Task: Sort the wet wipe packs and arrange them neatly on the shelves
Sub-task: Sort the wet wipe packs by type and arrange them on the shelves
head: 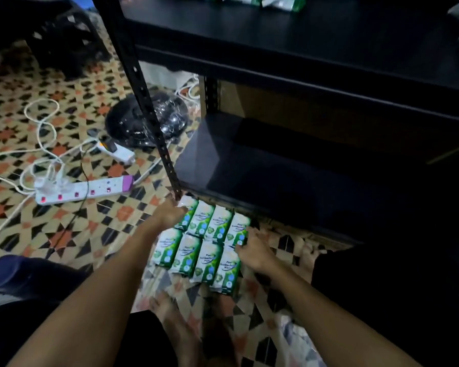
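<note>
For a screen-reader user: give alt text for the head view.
Two hands, left hand and right hand, bracket eight green-and-white wet wipe packs laid in two rows on the patterned floor, before a black shelf. A power strip lies left.

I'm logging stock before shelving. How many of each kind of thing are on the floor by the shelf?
Wet wipe packs: 8, in two rows of four
Power strips: 2
Black helmet: 1
Total: 11
</note>
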